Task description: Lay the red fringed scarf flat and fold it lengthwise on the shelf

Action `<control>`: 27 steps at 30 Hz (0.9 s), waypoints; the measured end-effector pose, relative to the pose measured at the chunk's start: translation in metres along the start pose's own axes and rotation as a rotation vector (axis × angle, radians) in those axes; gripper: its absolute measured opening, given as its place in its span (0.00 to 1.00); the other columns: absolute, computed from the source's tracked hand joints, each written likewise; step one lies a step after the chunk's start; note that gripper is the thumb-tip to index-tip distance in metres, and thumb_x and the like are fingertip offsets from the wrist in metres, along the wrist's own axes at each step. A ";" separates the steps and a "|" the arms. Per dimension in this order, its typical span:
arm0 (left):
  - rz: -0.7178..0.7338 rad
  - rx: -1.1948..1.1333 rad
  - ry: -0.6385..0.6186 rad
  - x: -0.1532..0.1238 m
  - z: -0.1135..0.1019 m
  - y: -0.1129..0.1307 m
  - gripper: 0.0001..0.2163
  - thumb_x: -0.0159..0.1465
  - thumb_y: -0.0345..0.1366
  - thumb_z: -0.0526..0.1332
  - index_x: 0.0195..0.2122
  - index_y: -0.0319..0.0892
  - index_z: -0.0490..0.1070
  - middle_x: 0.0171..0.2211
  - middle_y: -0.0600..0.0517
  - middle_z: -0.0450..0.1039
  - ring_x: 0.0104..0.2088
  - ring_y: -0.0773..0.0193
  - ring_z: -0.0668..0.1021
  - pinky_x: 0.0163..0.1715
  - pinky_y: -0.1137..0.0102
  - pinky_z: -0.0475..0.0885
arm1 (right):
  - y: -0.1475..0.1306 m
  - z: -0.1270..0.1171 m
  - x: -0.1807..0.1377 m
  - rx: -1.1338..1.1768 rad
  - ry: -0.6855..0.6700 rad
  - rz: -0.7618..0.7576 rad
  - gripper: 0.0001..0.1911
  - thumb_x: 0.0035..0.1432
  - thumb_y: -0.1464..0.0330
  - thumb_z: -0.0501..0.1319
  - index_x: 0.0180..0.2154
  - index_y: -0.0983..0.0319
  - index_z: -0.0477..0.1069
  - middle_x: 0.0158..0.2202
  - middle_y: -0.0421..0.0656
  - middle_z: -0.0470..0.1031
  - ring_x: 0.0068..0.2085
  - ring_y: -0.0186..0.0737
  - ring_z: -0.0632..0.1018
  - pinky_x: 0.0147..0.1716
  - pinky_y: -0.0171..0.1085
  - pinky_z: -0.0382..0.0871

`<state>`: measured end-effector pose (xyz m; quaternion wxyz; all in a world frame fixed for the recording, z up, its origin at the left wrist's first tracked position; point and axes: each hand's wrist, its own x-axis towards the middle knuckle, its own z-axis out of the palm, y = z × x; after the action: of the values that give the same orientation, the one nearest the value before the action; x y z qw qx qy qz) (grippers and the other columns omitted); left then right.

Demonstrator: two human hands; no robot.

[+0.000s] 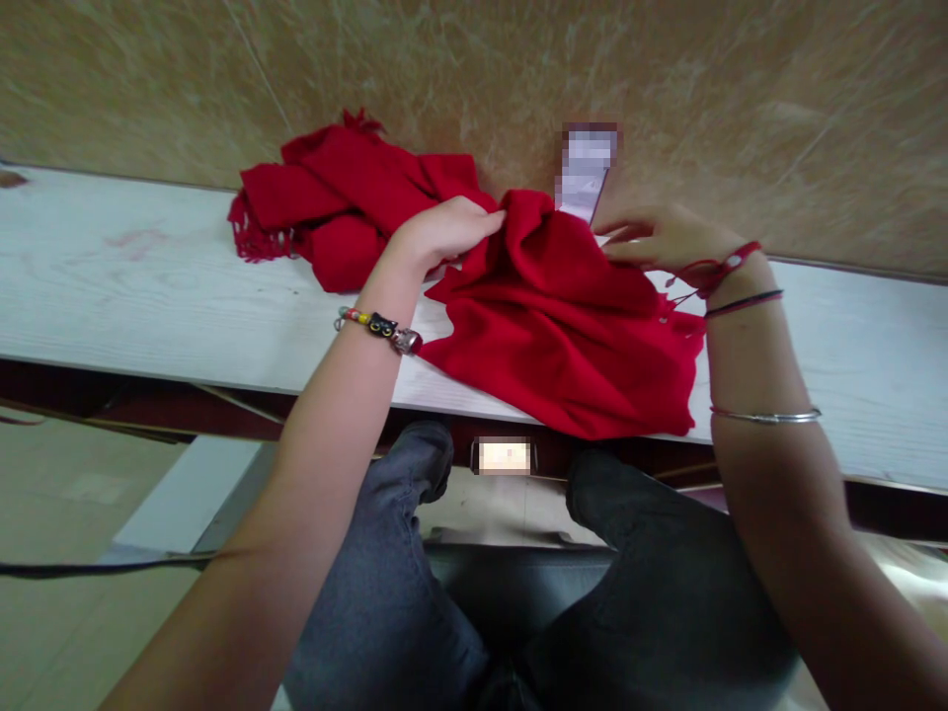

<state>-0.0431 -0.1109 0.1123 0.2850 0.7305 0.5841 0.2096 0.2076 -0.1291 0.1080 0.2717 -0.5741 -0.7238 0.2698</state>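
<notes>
A red scarf [578, 326] lies bunched across a narrow white board, one part hanging slightly over the front edge. More of the red cloth, with a fringed end, is heaped to the left; whether it is one piece with the rest is hard to tell. My left hand [451, 232] pinches a raised fold of the scarf near the middle, its thumb on top and most fingers hidden. Beside the right part of the cloth, my right hand [667, 239] has its fingers stretched out to the left, close to the fabric.
Behind the scarf a phone [585, 173] with a blurred screen leans against the tan marbled wall [444, 69]. The white board [148, 276] runs along the wall. My knees are under it, and a small bright blurred object [505, 456] shows between them.
</notes>
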 end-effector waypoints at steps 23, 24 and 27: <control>0.209 -0.420 0.591 0.001 -0.038 0.006 0.18 0.58 0.22 0.57 0.51 0.37 0.66 0.50 0.59 0.72 0.47 0.75 0.72 0.49 0.81 0.66 | -0.009 -0.008 0.006 -0.090 0.731 -0.145 0.11 0.46 0.81 0.56 0.29 0.63 0.71 0.35 0.44 0.77 0.37 0.35 0.76 0.38 0.34 0.70; 0.238 -0.386 0.682 0.002 -0.045 0.006 0.20 0.58 0.20 0.55 0.52 0.34 0.64 0.52 0.57 0.71 0.49 0.77 0.71 0.50 0.84 0.65 | -0.012 -0.011 0.005 -0.064 0.855 -0.165 0.11 0.46 0.82 0.55 0.29 0.62 0.70 0.34 0.43 0.77 0.36 0.34 0.76 0.36 0.33 0.69; 0.260 -0.278 0.882 0.003 -0.062 0.000 0.23 0.56 0.15 0.52 0.55 0.25 0.57 0.55 0.54 0.67 0.52 0.82 0.68 0.50 0.89 0.60 | -0.019 -0.019 -0.002 -0.029 1.099 -0.300 0.12 0.47 0.82 0.53 0.32 0.63 0.68 0.35 0.43 0.75 0.37 0.32 0.75 0.34 0.31 0.68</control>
<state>-0.0822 -0.0977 0.1592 0.0764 0.5940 0.5194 0.6096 0.2084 -0.1335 0.1348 0.6358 -0.5248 -0.5532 -0.1198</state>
